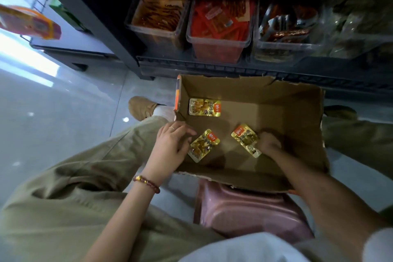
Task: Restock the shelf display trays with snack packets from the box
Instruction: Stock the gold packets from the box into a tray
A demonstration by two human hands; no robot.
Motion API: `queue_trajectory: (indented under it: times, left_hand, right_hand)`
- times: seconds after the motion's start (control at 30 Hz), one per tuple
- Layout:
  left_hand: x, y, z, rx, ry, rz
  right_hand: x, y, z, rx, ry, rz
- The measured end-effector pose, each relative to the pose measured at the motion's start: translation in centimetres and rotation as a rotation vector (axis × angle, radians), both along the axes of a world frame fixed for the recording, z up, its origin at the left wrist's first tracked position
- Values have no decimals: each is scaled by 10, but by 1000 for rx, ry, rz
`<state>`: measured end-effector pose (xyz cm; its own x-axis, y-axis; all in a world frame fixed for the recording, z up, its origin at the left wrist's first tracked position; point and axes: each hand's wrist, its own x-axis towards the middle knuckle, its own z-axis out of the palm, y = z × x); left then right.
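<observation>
Grey floor, cardboard box, inside it left hand, fingers spread, touching gold packet, right hand pinching second packet, third packet by far wall.

head cam | steeply downward | near above box | shelf trays at top

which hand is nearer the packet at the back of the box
Left. The left hand is just nearside of the back packet; the right hand is farther, on the right packet.

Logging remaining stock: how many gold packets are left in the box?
3: far packet in the far-left corner, near-left packet by the left hand, near-right packet at the right hand.
</observation>
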<state>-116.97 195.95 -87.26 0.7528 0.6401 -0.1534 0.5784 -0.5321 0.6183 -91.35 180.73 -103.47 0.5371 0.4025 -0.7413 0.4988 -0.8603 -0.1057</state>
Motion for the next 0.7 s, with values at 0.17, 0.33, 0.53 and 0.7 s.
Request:
queue_trajectory:
  times: [0.17,0.33,0.53,0.7]
  left_hand:
    - [5,-7,3,-124,-47,12]
    - [14,-28,1,-657,-43,68]
    - [18,-25,1,-837,-326,476]
    - [9,-18,-7,-586,-416,600]
  right_hand:
    - [-43,24,40,395,370,-425]
    - [-100,51,112,745,683,-459]
    - [-116,75,151,714,922,-409]
    - [-97,83,138,711,970,-495]
